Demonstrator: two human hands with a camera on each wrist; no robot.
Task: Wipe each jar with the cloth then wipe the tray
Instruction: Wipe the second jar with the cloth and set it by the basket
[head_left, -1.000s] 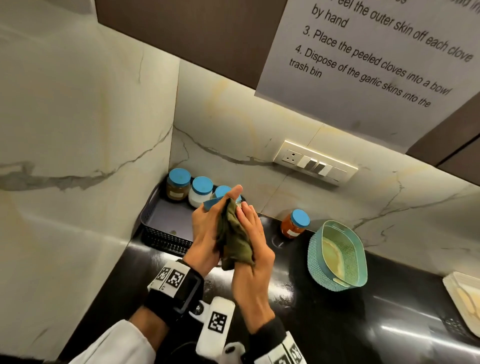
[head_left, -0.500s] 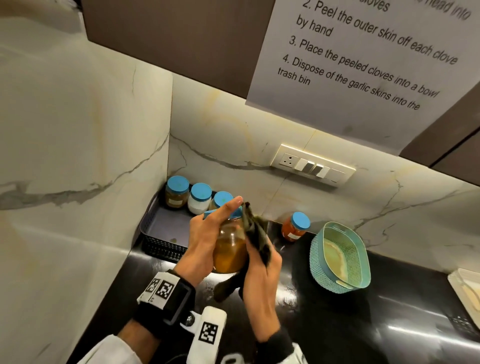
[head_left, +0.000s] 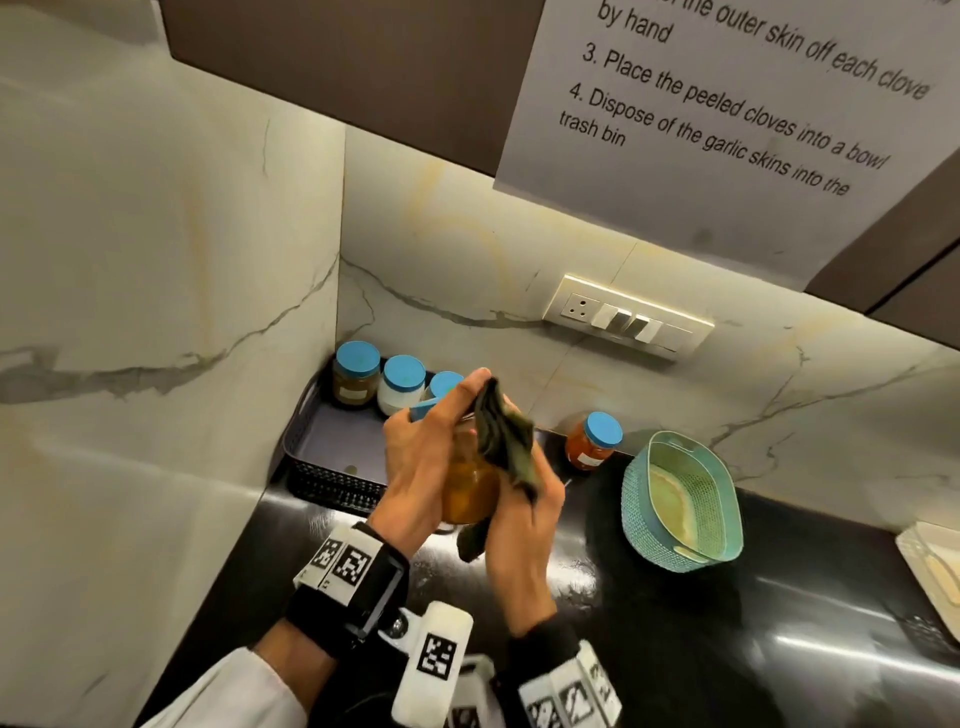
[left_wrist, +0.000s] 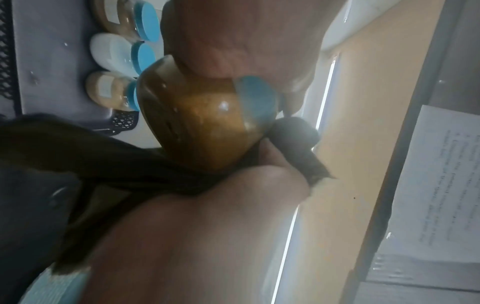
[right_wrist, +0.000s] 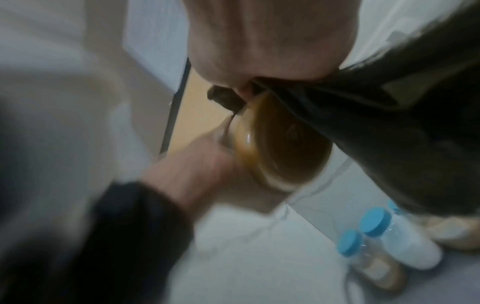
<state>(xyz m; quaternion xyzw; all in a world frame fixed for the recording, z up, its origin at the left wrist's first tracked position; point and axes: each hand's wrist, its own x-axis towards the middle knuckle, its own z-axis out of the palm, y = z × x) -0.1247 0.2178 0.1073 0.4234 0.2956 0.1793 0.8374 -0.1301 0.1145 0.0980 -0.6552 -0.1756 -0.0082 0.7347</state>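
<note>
Above bench (head_left: 675, 623), left hand (head_left: 421, 457) grips amber jar (head_left: 467, 488) by lid; right hand (head_left: 524, 525) holds cloth (head_left: 501, 436) against jar's side, w/ tray (head_left: 332, 447) behind.

A glossy glass jar (head_left: 470, 483) with a smooth plastic lid (left_wrist: 255, 98) meets a soft matt cloth (head_left: 501, 434) above the polished black counter (head_left: 727, 623), beside veined marble walls (head_left: 156, 260).

head above, wrists close — shared jar (head_left: 470, 483)
</note>
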